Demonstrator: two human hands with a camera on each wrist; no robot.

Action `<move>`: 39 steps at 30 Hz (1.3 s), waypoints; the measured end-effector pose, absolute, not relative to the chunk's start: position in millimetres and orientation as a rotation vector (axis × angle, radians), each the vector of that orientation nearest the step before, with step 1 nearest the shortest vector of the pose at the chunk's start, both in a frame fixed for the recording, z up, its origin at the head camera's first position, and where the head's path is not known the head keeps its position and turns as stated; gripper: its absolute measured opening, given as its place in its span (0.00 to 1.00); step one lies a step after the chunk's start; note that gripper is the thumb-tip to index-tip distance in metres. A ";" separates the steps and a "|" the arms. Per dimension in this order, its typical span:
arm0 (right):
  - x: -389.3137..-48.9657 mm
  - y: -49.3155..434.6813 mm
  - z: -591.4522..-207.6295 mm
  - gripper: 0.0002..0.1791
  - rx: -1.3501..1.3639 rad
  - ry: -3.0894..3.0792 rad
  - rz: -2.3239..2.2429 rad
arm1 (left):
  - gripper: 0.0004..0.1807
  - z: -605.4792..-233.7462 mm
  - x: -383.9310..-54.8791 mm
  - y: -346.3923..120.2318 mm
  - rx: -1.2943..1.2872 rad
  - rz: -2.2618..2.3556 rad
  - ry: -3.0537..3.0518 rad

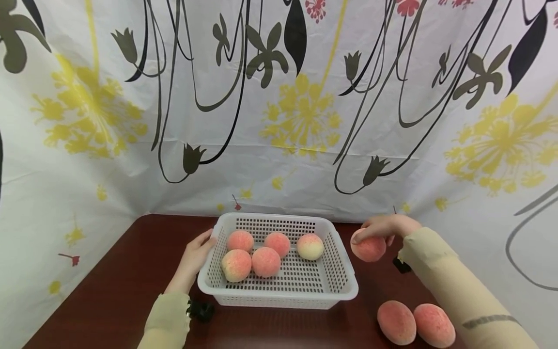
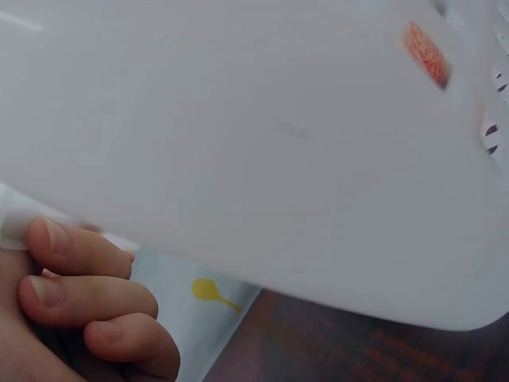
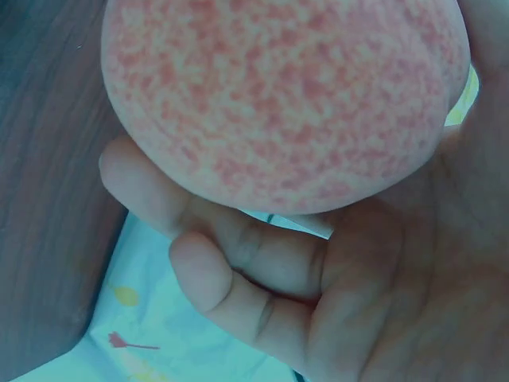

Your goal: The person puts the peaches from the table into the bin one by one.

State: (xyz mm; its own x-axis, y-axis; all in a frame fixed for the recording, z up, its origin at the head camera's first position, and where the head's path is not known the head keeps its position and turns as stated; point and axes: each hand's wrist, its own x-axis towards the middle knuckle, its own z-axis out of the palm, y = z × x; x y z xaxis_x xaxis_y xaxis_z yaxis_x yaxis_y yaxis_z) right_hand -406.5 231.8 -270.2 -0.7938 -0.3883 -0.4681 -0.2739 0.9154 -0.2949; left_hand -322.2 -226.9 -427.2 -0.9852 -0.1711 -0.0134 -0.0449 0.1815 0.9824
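Observation:
A white plastic basket (image 1: pixel 279 295) with perforated walls and floor stands on the dark table, with several peaches (image 1: pixel 266 261) inside. My left hand (image 1: pixel 194 255) grips its left rim; in the left wrist view curled fingers (image 2: pixel 99 278) show beside the basket's pale side (image 2: pixel 238 183), the thumb hidden. To the right of the basket, my right hand (image 1: pixel 388 229) holds a peach (image 1: pixel 368 248) from above. Up close in the right wrist view, that peach (image 3: pixel 286 103) is speckled pink, and the fingers (image 3: pixel 246 247) bend around its underside.
Two more peaches, one darker (image 1: pixel 396 322) and one pinker (image 1: pixel 434 325), lie side by side on the table at the front right, close to the right forearm. A floral-patterned white sheet (image 1: pixel 279 184) hangs behind the dark red-brown table (image 1: pixel 117 281) and along its sides.

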 end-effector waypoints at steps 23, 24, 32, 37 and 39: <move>-413.6 157.2 -261.3 0.27 -0.624 2.488 -0.304 | 0.32 -423.7 -323.5 -226.5 0.216 -1.953 -2.315; -414.1 153.1 -260.6 0.27 -0.627 2.488 -0.289 | 0.31 -423.6 -323.3 -226.9 0.218 -1.958 -2.307; -413.8 130.7 -261.4 0.29 -0.601 2.474 -0.221 | 0.31 -427.3 -320.0 -227.3 0.220 -1.964 -2.281; -410.1 121.2 -267.8 0.24 -0.560 2.495 -0.196 | 0.31 -429.3 -321.1 -224.7 0.209 -1.951 -2.291; -409.6 114.5 -269.8 0.23 -0.556 2.506 -0.166 | 0.30 -429.0 -320.9 -225.2 0.217 -1.943 -2.286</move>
